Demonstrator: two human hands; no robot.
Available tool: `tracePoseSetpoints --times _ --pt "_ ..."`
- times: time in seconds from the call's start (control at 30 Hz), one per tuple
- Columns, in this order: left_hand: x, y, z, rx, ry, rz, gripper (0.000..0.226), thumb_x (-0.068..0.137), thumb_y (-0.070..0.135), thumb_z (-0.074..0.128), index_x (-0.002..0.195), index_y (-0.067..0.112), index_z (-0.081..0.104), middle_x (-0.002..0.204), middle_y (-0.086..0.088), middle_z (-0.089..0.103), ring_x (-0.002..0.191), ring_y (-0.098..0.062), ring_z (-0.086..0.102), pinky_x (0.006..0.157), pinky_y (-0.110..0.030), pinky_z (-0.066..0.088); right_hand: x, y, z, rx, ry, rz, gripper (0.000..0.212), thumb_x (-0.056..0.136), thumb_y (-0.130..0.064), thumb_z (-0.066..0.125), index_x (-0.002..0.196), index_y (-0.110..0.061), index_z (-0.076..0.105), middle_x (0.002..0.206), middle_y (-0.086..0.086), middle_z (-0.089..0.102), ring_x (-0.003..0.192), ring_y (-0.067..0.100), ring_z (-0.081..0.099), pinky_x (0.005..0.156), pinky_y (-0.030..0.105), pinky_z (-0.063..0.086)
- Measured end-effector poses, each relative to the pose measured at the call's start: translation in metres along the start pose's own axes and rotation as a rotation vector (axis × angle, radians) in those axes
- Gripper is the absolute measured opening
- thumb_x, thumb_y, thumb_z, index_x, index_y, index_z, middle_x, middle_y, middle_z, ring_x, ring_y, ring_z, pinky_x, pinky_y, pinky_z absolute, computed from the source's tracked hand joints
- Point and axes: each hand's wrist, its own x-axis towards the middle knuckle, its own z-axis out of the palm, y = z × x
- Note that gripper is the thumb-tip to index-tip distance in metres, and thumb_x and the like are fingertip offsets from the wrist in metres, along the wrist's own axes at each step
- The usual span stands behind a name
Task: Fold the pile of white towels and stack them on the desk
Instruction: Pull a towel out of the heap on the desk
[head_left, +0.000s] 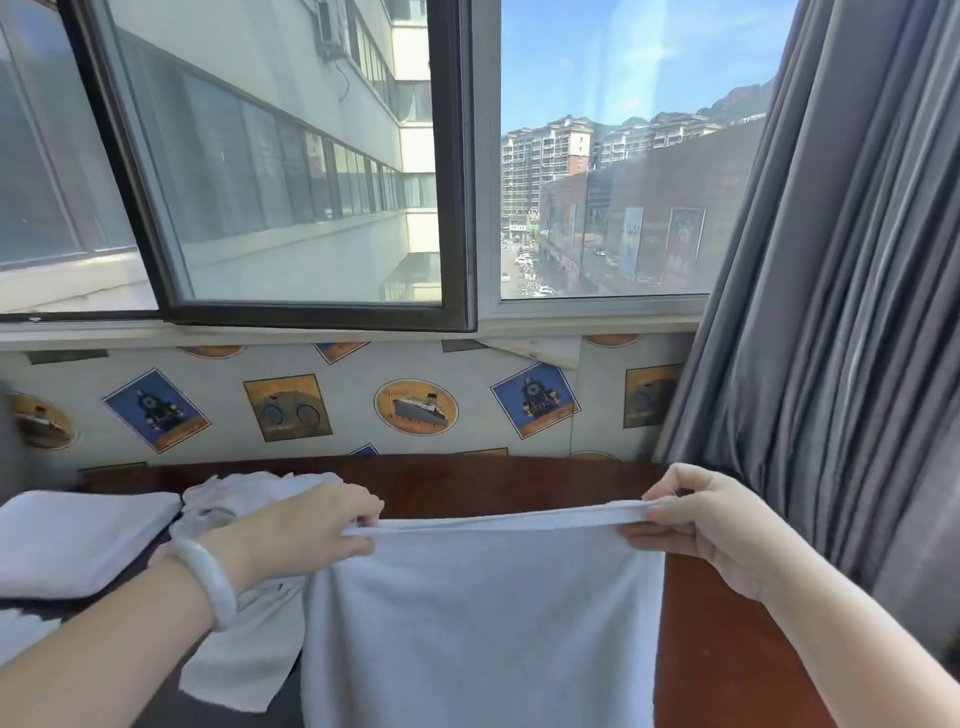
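Note:
A white towel (478, 623) hangs stretched between both hands above the reddish-brown desk (717, 649). My left hand (306, 530) pinches its top left corner; a pale bangle sits on that wrist. My right hand (696, 525) pinches the top right corner. The towel's top edge is doubled over and runs nearly level. A folded white towel (72, 545) lies on the desk at the far left. A loose heap of unfolded white towels (244, 613) lies behind and under my left forearm.
The desk stands against a wall with picture-patterned wallpaper (291, 410) below an open window (291, 171). A grey curtain (841, 322) hangs close at the right, beside my right hand. Bare desk shows at the right and along the back.

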Motion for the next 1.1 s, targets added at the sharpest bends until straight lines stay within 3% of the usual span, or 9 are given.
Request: tracePoseSetpoints --times 0.07,0.17,0.3,0.47,0.63,0.77,0.87,0.97,1.1 --pt "0.000 -0.007 0.008 0.042 0.021 -0.018 0.029 0.090 0.050 0.055 0.069 0.033 0.045 0.078 0.019 0.050 0.085 0.006 0.048 0.086 -0.040 0.038 0.000 0.005 -0.002 0.025 0.024 -0.012 0.021 0.087 0.017 0.055 0.078 -0.001 0.052 0.091 0.034 0.068 0.084 0.047 0.071 0.069 0.043 0.063" --pt "-0.002 -0.002 0.017 -0.035 0.158 0.002 0.029 0.083 0.056 0.045 0.063 0.035 0.040 0.072 0.016 0.046 0.071 0.006 0.045 0.074 -0.029 0.037 0.001 0.012 -0.002 0.081 0.046 -0.031 0.023 0.086 0.017 0.057 0.075 -0.002 0.051 0.083 0.029 0.068 0.082 0.046 0.071 0.067 0.041 0.063" --pt "0.005 -0.003 0.037 -0.301 0.289 -0.102 0.015 0.081 0.015 0.077 0.077 0.024 0.066 0.087 0.012 0.060 0.086 0.013 0.054 0.077 -0.007 0.035 0.012 0.033 -0.001 0.154 0.086 -0.023 0.024 0.084 0.019 0.058 0.070 0.000 0.053 0.077 0.020 0.063 0.076 0.033 0.069 0.064 0.029 0.061" --pt "0.046 -0.023 0.047 -0.259 0.245 -0.348 0.017 0.080 0.015 0.079 0.079 0.019 0.063 0.096 -0.001 0.060 0.097 -0.023 0.057 0.080 -0.027 0.037 0.061 0.055 0.014 0.308 0.150 0.046 0.024 0.086 0.019 0.056 0.073 0.000 0.055 0.075 0.018 0.067 0.069 0.024 0.073 0.069 0.026 0.061" --pt "0.123 -0.031 -0.028 -0.186 0.417 -0.368 0.012 0.085 0.008 0.073 0.085 0.006 0.061 0.102 -0.014 0.059 0.100 -0.032 0.056 0.073 -0.030 0.033 0.137 0.005 0.028 0.393 0.281 -0.087 0.028 0.085 0.019 0.059 0.071 -0.004 0.052 0.082 0.017 0.063 0.075 0.027 0.070 0.073 0.027 0.061" --pt "0.172 -0.030 -0.133 -0.136 0.699 -0.313 0.009 0.086 0.005 0.070 0.088 0.002 0.062 0.101 -0.018 0.061 0.098 -0.033 0.056 0.072 -0.029 0.034 0.171 -0.083 0.032 0.434 0.274 -0.338 0.028 0.085 0.018 0.061 0.072 -0.005 0.052 0.076 0.012 0.061 0.074 0.023 0.069 0.080 0.028 0.060" --pt "0.175 -0.021 -0.197 -0.165 0.898 -0.220 0.015 0.084 0.001 0.068 0.082 0.011 0.058 0.087 -0.007 0.056 0.087 -0.026 0.052 0.059 -0.019 0.034 0.164 -0.136 0.026 0.474 0.251 -0.453 0.027 0.084 0.019 0.062 0.075 -0.005 0.053 0.076 0.010 0.061 0.067 0.019 0.071 0.082 0.029 0.060" --pt "0.154 -0.013 -0.192 -0.183 0.840 -0.160 0.020 0.081 0.002 0.071 0.077 0.012 0.054 0.073 0.000 0.050 0.072 -0.021 0.047 0.054 -0.017 0.029 0.146 -0.130 0.019 0.403 0.174 -0.398 0.020 0.084 0.019 0.059 0.080 0.000 0.056 0.083 0.016 0.063 0.069 0.024 0.072 0.072 0.026 0.060" --pt "0.115 -0.010 -0.093 -0.284 0.614 -0.081 0.032 0.077 0.002 0.077 0.073 0.015 0.048 0.069 0.007 0.047 0.062 0.000 0.041 0.053 -0.014 0.028 0.130 -0.046 0.018 0.284 0.087 -0.156 0.021 0.084 0.021 0.056 0.076 0.002 0.054 0.076 0.019 0.062 0.062 0.025 0.071 0.059 0.022 0.058"
